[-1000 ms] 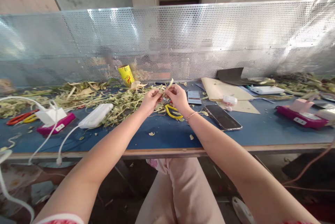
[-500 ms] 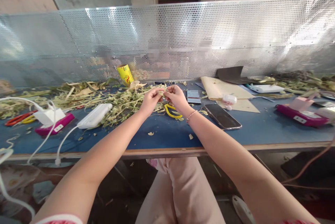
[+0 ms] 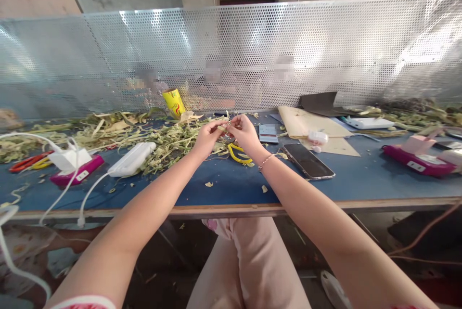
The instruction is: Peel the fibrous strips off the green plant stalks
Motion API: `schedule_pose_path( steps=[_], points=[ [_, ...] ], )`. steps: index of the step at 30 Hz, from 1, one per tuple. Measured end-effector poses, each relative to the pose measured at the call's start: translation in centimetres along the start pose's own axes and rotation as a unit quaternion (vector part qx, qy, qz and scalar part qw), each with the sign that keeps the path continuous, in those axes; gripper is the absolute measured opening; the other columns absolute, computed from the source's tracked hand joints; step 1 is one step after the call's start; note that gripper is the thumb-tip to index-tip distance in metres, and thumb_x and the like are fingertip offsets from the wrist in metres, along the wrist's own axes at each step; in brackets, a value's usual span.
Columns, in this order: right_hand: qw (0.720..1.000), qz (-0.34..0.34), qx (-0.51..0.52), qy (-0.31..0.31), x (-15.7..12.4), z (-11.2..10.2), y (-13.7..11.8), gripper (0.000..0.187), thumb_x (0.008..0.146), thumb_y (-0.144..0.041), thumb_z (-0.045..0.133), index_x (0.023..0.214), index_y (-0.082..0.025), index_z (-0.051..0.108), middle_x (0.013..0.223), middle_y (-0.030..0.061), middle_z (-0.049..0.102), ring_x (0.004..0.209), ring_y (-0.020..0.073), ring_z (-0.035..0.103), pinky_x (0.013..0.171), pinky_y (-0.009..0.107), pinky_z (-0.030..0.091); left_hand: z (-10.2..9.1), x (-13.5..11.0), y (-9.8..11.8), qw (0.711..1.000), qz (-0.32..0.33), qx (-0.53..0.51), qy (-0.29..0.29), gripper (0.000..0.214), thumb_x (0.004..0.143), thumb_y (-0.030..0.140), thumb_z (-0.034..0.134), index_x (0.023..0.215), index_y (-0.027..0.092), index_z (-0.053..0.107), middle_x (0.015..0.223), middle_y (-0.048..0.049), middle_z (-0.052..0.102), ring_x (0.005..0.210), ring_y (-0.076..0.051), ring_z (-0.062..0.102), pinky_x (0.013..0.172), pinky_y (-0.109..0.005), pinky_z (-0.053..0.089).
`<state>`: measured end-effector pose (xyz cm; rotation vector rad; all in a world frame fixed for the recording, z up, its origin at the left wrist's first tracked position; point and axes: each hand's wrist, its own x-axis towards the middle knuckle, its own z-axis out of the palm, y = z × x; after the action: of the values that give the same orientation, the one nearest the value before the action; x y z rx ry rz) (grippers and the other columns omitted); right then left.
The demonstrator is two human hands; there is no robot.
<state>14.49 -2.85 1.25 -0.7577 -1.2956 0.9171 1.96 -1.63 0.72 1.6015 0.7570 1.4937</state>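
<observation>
My left hand [image 3: 208, 136] and my right hand [image 3: 244, 132] meet over the blue table, fingertips pinched together. Between them is a small pale green piece of plant [image 3: 223, 127], mostly covered by the fingers. Left of my hands spreads a heap of dried, pale green plant stems and leaves [image 3: 169, 143]. Just below my right hand lies a pair of yellow-handled scissors or pliers [image 3: 238, 154]; its working end is hidden. A thin bracelet [image 3: 265, 160] circles my right wrist.
A black phone [image 3: 308, 160] lies right of my right arm, near brown paper [image 3: 306, 123] and a white earphone case [image 3: 318, 136]. A white power bank [image 3: 132, 160] and magenta power strips [image 3: 77, 170] sit at the sides. A perforated metal screen [image 3: 245, 49] stands behind.
My hands stay together at nearly the same spot, with the fingers shifting slightly around the plant piece. The whole view has moved a little; nothing on the table has visibly moved.
</observation>
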Motion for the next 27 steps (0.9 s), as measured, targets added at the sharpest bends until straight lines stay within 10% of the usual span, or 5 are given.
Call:
schedule_pose_path(
  steps=[8,15,21,27],
  points=[
    [0.946,0.286,0.146,-0.049,-0.5,-0.2,-1.6,0.016,0.083,-0.018,0.046,0.067,-0.015,0.051,0.053,0.0018,0.057,0.051,0.0104,0.058,0.051,0.022,0.048,-0.8,0.4,-0.5,0.993,0.058,0.063,0.076,0.021,0.068,0.034,0.065,0.080,0.017,0.069,0.076,-0.0033,0.068,0.064,-0.010,0.057,0.061,-0.022,0.044],
    [0.915,0.352,0.167,-0.101,-0.5,-0.3,-1.0,0.018,0.084,-0.023,0.046,0.073,-0.013,0.057,0.055,0.0028,0.060,0.051,0.0095,0.057,0.050,0.021,0.046,-0.8,0.3,-0.1,0.987,0.080,0.091,0.106,0.015,0.069,0.028,0.063,0.078,0.018,0.069,0.076,-0.0031,0.067,0.067,-0.012,0.057,0.062,-0.022,0.044],
    [0.950,0.231,0.207,-0.043,-0.4,0.3,0.1,0.013,0.078,-0.028,0.055,0.071,-0.019,0.048,0.052,-0.0076,0.044,0.042,0.0046,0.038,0.043,0.018,0.034,-0.3,0.2,-0.3,0.994,0.049,0.033,0.092,0.017,0.066,0.030,0.066,0.076,0.017,0.068,0.077,-0.0029,0.067,0.061,-0.009,0.056,0.061,-0.022,0.046],
    [0.998,-0.041,-0.046,0.031,-0.3,0.4,0.5,0.017,0.072,-0.032,0.056,0.066,-0.019,0.047,0.060,-0.0049,0.047,0.056,0.0077,0.044,0.055,0.021,0.037,-0.1,-0.1,0.2,0.997,0.030,0.032,0.062,0.021,0.062,0.033,0.070,0.076,0.017,0.068,0.071,-0.0021,0.065,0.059,-0.009,0.054,0.057,-0.022,0.046]
  ],
)
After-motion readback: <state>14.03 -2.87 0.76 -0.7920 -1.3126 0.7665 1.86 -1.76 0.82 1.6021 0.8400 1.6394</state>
